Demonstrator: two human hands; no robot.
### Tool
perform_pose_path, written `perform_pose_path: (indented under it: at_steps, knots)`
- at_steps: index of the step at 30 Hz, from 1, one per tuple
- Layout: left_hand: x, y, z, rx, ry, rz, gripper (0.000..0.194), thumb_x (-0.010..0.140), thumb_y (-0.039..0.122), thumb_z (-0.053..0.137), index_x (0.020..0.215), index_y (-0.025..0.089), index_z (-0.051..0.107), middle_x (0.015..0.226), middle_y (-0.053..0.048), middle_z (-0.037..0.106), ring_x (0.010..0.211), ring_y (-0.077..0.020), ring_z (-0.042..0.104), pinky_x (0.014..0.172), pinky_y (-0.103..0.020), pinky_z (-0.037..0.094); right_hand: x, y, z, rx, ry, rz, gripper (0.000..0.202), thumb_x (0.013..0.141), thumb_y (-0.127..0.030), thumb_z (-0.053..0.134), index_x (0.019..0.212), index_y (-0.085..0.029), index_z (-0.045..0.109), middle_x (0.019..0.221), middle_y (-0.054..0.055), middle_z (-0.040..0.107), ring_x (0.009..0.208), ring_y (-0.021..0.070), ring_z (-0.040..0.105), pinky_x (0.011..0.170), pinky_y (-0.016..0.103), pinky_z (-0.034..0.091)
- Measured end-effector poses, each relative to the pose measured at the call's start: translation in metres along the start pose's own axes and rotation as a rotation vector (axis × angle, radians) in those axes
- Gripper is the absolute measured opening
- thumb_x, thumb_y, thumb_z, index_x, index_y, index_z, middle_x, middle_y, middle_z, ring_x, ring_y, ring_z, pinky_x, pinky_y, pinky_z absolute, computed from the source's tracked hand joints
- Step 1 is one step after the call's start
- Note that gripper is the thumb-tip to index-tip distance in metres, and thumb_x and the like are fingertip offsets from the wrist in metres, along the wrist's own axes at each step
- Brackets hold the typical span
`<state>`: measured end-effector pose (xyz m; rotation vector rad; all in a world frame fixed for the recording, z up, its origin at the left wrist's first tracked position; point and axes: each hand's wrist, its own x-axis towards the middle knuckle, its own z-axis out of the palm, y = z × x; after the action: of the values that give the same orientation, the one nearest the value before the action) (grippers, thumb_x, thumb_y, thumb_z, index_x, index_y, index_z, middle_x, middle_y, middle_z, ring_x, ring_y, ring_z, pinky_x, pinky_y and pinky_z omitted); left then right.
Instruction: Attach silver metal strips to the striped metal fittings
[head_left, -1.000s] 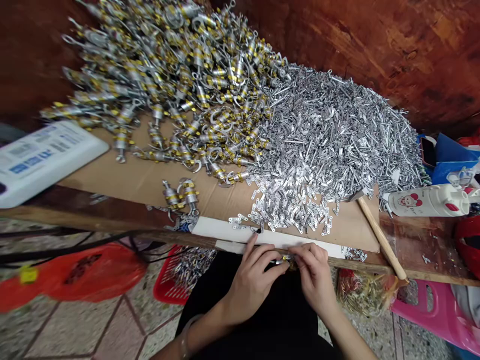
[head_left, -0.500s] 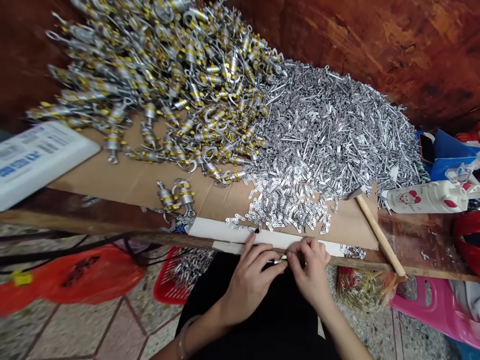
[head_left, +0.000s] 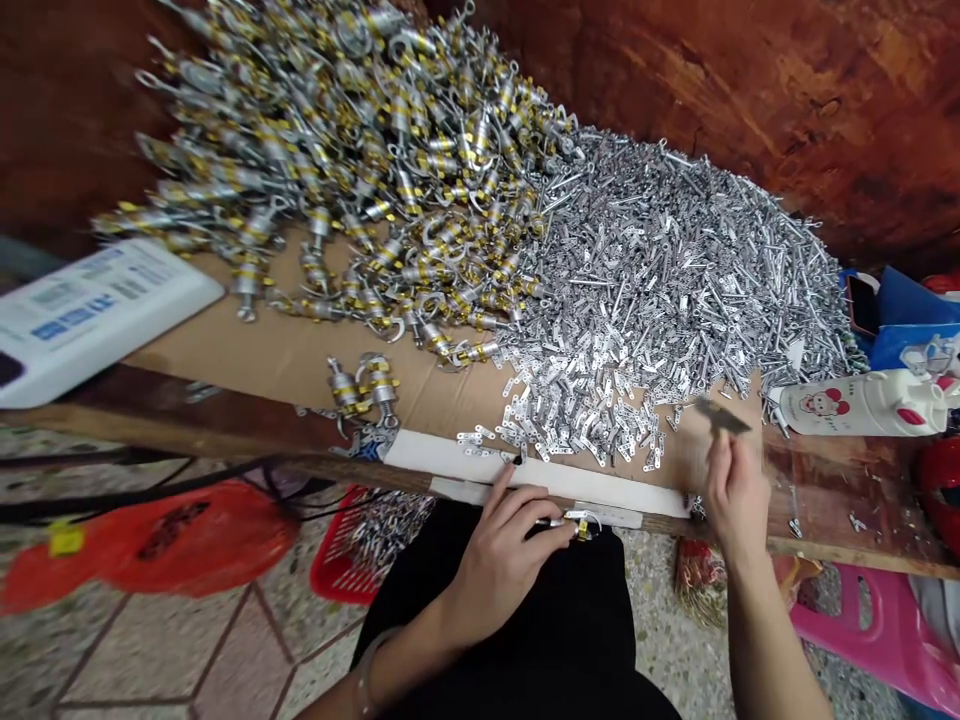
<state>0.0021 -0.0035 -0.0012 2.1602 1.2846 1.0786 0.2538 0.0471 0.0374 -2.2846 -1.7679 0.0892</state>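
Observation:
My left hand point(head_left: 504, 555) rests at the table's front edge, fingers closed on a small metal fitting point(head_left: 583, 524) with a yellow band and a curved silver hook. Most of the fitting is hidden under my fingers. My right hand point(head_left: 739, 500) grips a hammer point(head_left: 721, 416) by its handle, lifted at the right end of the cardboard. The hammer's head is blurred. Small silver plates with holes point(head_left: 570, 410) lie loose beyond my left hand. Two yellow-banded fittings point(head_left: 360, 388) sit apart on the cardboard to the left.
Yellow-banded fittings point(head_left: 360, 160) are heaped at the back left, silver rods and plates point(head_left: 675, 250) at the back right. A white box-shaped object point(head_left: 105, 310) lies left; a white bottle point(head_left: 855, 405) lies right. Below are a red basket point(head_left: 337, 560) and a pink stool point(head_left: 862, 620).
My right hand has left the fitting, moved right and taken up the hammer, which was lying on the table edge. My left hand stays in place with the fitting.

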Motion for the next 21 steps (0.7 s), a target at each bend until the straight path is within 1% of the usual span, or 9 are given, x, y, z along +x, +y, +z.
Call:
perform_pose_path:
  at_steps: [1, 2, 3, 6, 9, 13, 16, 18, 21]
  knots:
    - [0.000, 0.000, 0.000, -0.001, -0.001, 0.001, 0.016, 0.085, 0.014, 0.053, 0.085, 0.024, 0.065, 0.078, 0.002, 0.063, 0.088, -0.0148, 0.057, 0.106, -0.054, 0.028, -0.019, -0.008, -0.004, 0.067, -0.110, -0.078, 0.038, 0.091, -0.040, 0.028, 0.096, -0.018, 0.058, 0.064, 0.005, 0.059, 0.051, 0.0172, 0.054, 0.050, 0.027, 0.039]
    - [0.000, 0.000, 0.000, -0.001, -0.001, 0.003, 0.015, 0.085, 0.015, 0.053, 0.086, 0.024, 0.065, 0.079, 0.001, 0.064, 0.088, -0.0150, 0.056, 0.106, -0.053, 0.028, -0.039, -0.016, -0.007, 0.132, -0.227, -0.176, 0.034, 0.091, -0.038, 0.031, 0.101, -0.020, 0.058, 0.063, 0.004, 0.061, 0.050, 0.0167, 0.056, 0.050, 0.026, 0.041]
    - [0.000, -0.001, -0.001, -0.002, 0.000, 0.007, 0.015, 0.085, 0.015, 0.053, 0.086, 0.024, 0.065, 0.079, 0.001, 0.064, 0.089, -0.0151, 0.056, 0.106, -0.053, 0.029, -0.056, -0.022, -0.009, 0.187, -0.297, -0.277, 0.032, 0.091, -0.034, 0.033, 0.108, -0.022, 0.057, 0.070, 0.004, 0.064, 0.055, 0.0169, 0.060, 0.052, 0.025, 0.044]
    - [-0.001, -0.001, -0.001, -0.003, -0.008, 0.013, 0.015, 0.086, 0.017, 0.053, 0.087, 0.024, 0.066, 0.080, 0.001, 0.064, 0.089, -0.0152, 0.056, 0.106, -0.052, 0.028, -0.089, -0.035, -0.010, 0.229, -0.349, -0.443, 0.035, 0.091, -0.024, 0.031, 0.121, -0.024, 0.051, 0.085, 0.006, 0.067, 0.068, 0.0172, 0.065, 0.059, 0.025, 0.049]
    - [-0.001, -0.001, 0.000, -0.001, -0.006, 0.014, 0.017, 0.086, 0.015, 0.052, 0.088, 0.025, 0.066, 0.079, 0.001, 0.064, 0.089, -0.0152, 0.056, 0.106, -0.051, 0.029, -0.096, -0.038, -0.005, 0.129, -0.361, -0.454, 0.035, 0.092, -0.024, 0.031, 0.119, -0.022, 0.053, 0.081, 0.006, 0.067, 0.061, 0.0177, 0.064, 0.051, 0.025, 0.048]
    - [-0.003, -0.002, 0.002, 0.011, 0.010, 0.026, 0.019, 0.085, 0.013, 0.052, 0.087, 0.025, 0.066, 0.080, 0.002, 0.064, 0.091, -0.0154, 0.057, 0.105, -0.050, 0.031, -0.094, -0.043, -0.004, 0.162, -0.348, -0.497, 0.038, 0.092, -0.022, 0.030, 0.124, -0.021, 0.049, 0.082, 0.006, 0.067, 0.065, 0.0170, 0.064, 0.054, 0.024, 0.048]
    - [-0.003, -0.002, 0.002, 0.015, 0.008, 0.019, 0.018, 0.085, 0.014, 0.052, 0.087, 0.025, 0.066, 0.081, 0.002, 0.065, 0.091, -0.0158, 0.056, 0.105, -0.050, 0.030, -0.090, -0.044, -0.001, 0.105, -0.377, -0.478, 0.035, 0.092, -0.027, 0.032, 0.121, -0.024, 0.052, 0.082, 0.005, 0.068, 0.060, 0.0165, 0.063, 0.050, 0.024, 0.045]
    - [-0.003, -0.002, 0.002, 0.009, 0.012, 0.017, 0.016, 0.085, 0.015, 0.052, 0.086, 0.024, 0.066, 0.079, 0.002, 0.064, 0.089, -0.0155, 0.056, 0.104, -0.051, 0.030, -0.080, -0.036, 0.003, 0.069, -0.297, -0.383, 0.034, 0.093, -0.031, 0.031, 0.114, -0.023, 0.057, 0.083, 0.005, 0.068, 0.058, 0.0162, 0.062, 0.052, 0.024, 0.044]
    - [-0.002, -0.002, 0.003, 0.002, 0.028, 0.021, 0.013, 0.085, 0.016, 0.054, 0.084, 0.023, 0.066, 0.077, 0.002, 0.064, 0.086, -0.0151, 0.056, 0.104, -0.052, 0.030, -0.046, -0.009, 0.014, -0.039, 0.000, -0.108, 0.039, 0.093, -0.034, 0.029, 0.111, -0.017, 0.059, 0.081, 0.010, 0.067, 0.064, 0.0193, 0.060, 0.056, 0.027, 0.042]
